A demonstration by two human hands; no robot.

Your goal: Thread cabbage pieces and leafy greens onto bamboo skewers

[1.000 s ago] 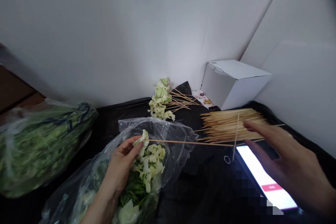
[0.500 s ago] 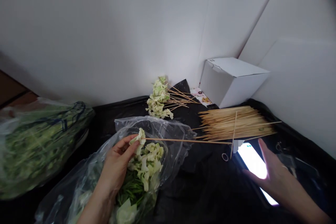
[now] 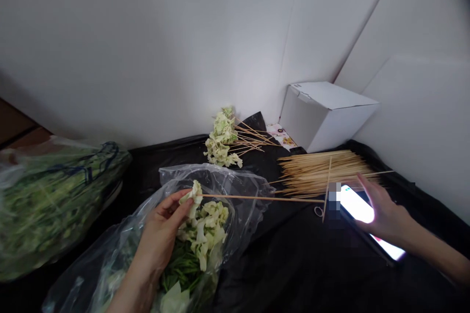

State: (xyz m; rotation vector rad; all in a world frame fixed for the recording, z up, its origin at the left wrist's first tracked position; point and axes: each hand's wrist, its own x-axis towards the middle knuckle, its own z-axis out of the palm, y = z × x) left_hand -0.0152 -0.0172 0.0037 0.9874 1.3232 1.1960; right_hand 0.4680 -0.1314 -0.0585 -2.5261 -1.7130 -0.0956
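My left hand pinches a pale green cabbage leaf piece with a thin wooden skewer running through it. The skewer points right, and its far end lies by another skewer standing across it. Below this hand, an open clear plastic bag contains more leaf pieces and dark green leaves. At the right, my right hand grips a phone with a bright, lit screen, its fingers around the far edge and its thumb over the screen.
Loaded skewers lie at the back by the wall. A heap of bare skewers sits before a white box. A large bag of greens fills the left. Black sheeting covers the surface.
My right hand and the phone have moved right and slightly up, away from the skewer's end. My left hand stays nearly in place with the leaf and skewer.
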